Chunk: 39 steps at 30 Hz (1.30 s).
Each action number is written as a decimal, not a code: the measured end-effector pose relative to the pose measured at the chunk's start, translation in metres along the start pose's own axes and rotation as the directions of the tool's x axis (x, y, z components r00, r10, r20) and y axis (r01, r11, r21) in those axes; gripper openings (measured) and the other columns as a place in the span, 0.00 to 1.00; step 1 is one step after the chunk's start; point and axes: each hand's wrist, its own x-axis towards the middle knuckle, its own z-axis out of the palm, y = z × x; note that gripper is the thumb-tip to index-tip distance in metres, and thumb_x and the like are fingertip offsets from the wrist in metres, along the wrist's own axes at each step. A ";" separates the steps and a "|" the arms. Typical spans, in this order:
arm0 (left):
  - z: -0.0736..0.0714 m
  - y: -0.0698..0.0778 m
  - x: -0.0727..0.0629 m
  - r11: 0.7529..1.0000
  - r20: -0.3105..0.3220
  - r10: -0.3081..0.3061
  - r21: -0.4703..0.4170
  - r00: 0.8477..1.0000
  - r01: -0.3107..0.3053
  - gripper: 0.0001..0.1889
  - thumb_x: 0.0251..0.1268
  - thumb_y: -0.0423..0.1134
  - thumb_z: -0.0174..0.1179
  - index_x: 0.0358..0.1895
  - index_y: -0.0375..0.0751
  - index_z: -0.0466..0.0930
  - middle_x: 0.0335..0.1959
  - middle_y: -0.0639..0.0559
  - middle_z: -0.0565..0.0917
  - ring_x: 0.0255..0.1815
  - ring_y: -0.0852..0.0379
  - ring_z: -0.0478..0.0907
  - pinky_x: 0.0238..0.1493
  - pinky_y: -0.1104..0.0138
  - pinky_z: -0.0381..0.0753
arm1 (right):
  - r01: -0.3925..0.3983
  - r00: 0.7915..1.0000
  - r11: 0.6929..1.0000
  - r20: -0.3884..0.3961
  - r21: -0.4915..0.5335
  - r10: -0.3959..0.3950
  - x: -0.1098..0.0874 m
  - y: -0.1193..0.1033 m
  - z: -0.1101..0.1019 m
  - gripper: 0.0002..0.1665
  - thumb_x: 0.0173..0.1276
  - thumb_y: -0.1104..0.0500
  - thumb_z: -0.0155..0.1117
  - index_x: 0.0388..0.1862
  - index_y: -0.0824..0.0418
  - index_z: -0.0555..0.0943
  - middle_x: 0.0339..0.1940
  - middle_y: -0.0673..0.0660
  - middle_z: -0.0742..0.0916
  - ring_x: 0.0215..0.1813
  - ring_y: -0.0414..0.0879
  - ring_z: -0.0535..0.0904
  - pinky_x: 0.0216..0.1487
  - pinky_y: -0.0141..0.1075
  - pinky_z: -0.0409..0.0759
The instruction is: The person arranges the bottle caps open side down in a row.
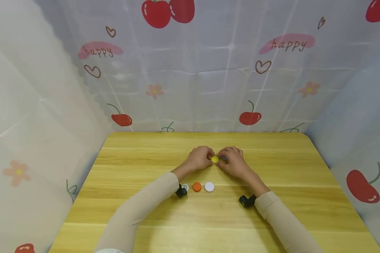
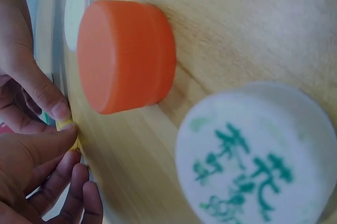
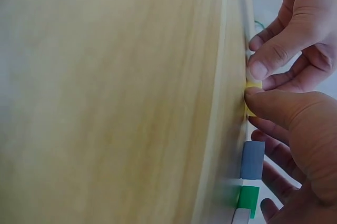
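Note:
Between the two hands, toward the back of the table, is a small yellow bottle cap (image 1: 215, 159). My left hand (image 1: 200, 158) pinches its left side between thumb and fingers. From the right side, the thumb and fingertips of my right hand (image 1: 235, 162) pinch the same cap. In the right wrist view both thumbs (image 3: 261, 68) meet at its edge. Beneath the right hand's other fingers stands a grey-blue cap (image 3: 253, 160), with a green cap (image 3: 248, 201) and a whitish cap (image 3: 241, 216) beside it; the right hand hides the last two in the head view.
Nearer the body, a row holds a white cap with green writing (image 2: 237, 166), an orange cap (image 1: 197, 187) and another white cap (image 1: 209, 187). Black wrist cameras (image 1: 247, 201) hang under the forearms. A patterned curtain (image 1: 196, 102) stands behind the wooden table (image 1: 190, 225).

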 end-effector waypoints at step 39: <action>0.011 -0.014 -0.094 0.777 -0.272 0.238 -0.523 0.932 -0.351 0.11 0.69 0.46 0.75 0.52 0.56 0.93 0.40 0.60 0.91 0.42 0.62 0.85 0.52 0.65 0.87 | 0.124 0.990 0.826 -0.120 0.549 -0.068 -0.063 -0.036 -0.010 0.18 0.68 0.65 0.79 0.54 0.50 0.89 0.56 0.53 0.90 0.62 0.41 0.81 0.63 0.39 0.79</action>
